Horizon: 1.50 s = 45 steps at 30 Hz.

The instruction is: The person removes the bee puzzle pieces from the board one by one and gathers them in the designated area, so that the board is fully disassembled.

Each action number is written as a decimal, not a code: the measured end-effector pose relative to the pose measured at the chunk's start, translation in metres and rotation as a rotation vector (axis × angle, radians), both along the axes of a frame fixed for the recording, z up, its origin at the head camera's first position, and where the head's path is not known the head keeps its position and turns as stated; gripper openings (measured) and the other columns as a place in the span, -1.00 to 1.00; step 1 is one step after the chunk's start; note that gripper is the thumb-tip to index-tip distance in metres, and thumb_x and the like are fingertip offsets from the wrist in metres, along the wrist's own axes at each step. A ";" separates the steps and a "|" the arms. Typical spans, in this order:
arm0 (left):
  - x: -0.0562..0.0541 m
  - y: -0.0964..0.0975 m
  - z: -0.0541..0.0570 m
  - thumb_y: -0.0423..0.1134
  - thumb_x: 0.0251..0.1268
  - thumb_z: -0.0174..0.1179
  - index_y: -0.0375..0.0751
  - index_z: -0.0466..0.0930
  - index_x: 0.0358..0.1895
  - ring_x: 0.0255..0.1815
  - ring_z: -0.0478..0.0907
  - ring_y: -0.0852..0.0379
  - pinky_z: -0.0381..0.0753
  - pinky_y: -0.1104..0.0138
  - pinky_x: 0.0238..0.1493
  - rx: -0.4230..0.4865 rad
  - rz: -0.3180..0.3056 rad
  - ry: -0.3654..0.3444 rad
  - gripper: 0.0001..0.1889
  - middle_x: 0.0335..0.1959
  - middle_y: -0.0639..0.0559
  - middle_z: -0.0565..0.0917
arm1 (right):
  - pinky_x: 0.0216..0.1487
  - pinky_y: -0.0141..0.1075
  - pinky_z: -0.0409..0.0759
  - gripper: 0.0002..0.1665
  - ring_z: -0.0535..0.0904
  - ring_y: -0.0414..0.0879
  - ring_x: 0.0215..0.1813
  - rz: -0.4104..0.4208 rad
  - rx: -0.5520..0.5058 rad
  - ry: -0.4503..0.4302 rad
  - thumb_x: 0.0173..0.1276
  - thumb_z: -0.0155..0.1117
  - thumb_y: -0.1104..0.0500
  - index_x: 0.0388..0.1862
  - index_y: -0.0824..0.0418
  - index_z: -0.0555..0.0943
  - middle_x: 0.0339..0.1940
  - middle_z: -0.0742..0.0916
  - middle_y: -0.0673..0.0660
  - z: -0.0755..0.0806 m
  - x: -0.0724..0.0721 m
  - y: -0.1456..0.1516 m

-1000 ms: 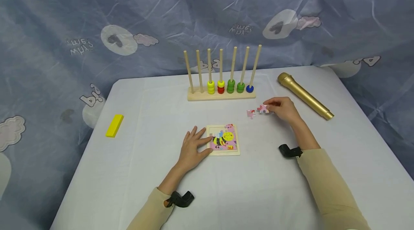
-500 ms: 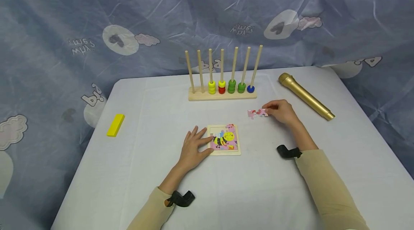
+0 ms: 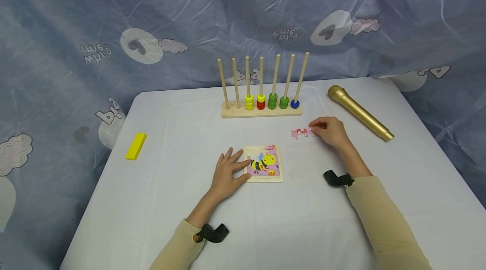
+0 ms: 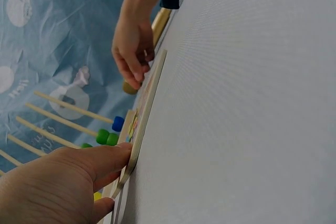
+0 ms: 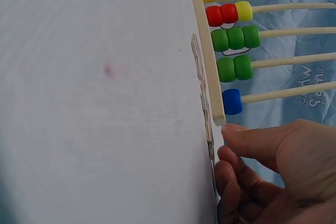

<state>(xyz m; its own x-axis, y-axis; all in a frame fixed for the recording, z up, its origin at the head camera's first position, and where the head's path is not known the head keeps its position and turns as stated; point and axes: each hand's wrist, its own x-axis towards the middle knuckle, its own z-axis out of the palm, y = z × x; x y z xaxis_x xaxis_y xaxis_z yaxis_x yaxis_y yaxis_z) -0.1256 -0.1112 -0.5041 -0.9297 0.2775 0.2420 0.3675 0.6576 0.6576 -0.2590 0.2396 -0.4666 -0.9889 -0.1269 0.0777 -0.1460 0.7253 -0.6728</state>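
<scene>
Pink puzzle pieces (image 3: 301, 133) are lying end to end on the white-covered table (image 3: 265, 228), in front of the right part of a counting frame (image 3: 262, 114). The right hand (image 3: 331, 130) is curling its fingers inward, thumb and fingertips pinching the pieces' right end. Nearer the person, a wooden puzzle tray (image 3: 262, 179) is lying flat, showing a yellow-and-black bee. The left hand (image 3: 226, 177) is spreading its fingers loosely, index finger and thumb touching the tray's left edge without gripping it. Behind, the counting frame is standing upright, its pegs carrying yellow, red, green and blue beads. A gold microphone (image 3: 360, 113) is resting beyond the right hand, and a yellow block (image 3: 136, 147) is lying well apart at the left. Blue printed cloth (image 3: 209, 21) is hanging behind the table.
</scene>
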 end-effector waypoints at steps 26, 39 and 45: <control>-0.002 0.001 0.000 -0.12 0.13 0.39 -0.12 0.67 0.13 0.53 0.09 -0.32 -0.05 -0.25 0.48 -0.007 0.001 0.007 -0.55 0.39 -0.20 0.43 | -0.25 -0.38 0.51 -0.55 0.51 0.00 -0.10 0.109 -0.315 -0.161 0.31 0.35 0.14 0.15 0.27 0.61 0.02 0.67 0.26 0.010 0.041 -0.087; -0.002 -0.001 0.000 -0.12 0.15 0.38 -0.11 0.66 0.14 0.55 0.07 -0.29 -0.07 -0.23 0.49 -0.021 0.009 -0.017 -0.55 0.41 -0.18 0.41 | -0.23 -0.33 0.48 -0.53 0.49 -0.02 -0.17 0.156 -0.323 -0.157 0.21 0.43 0.15 0.10 0.25 0.65 -0.06 0.65 0.22 -0.005 0.047 -0.103; -0.001 0.000 0.000 -0.11 0.15 0.38 -0.10 0.66 0.13 0.54 0.08 -0.30 -0.06 -0.25 0.48 -0.023 0.007 -0.007 -0.55 0.41 -0.18 0.41 | -0.21 -0.32 0.44 -0.56 0.46 -0.02 -0.18 0.178 -0.295 -0.167 0.21 0.41 0.20 0.09 0.24 0.65 -0.15 0.63 0.22 -0.008 0.048 -0.101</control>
<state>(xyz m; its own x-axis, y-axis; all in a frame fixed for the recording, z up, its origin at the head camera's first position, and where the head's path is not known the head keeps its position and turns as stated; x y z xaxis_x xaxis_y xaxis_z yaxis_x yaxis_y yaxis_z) -0.1267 -0.1114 -0.5040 -0.9334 0.2765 0.2288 0.3581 0.6754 0.6447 -0.2112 0.1387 -0.4742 -0.9556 -0.2937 -0.0236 -0.1228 0.4698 -0.8742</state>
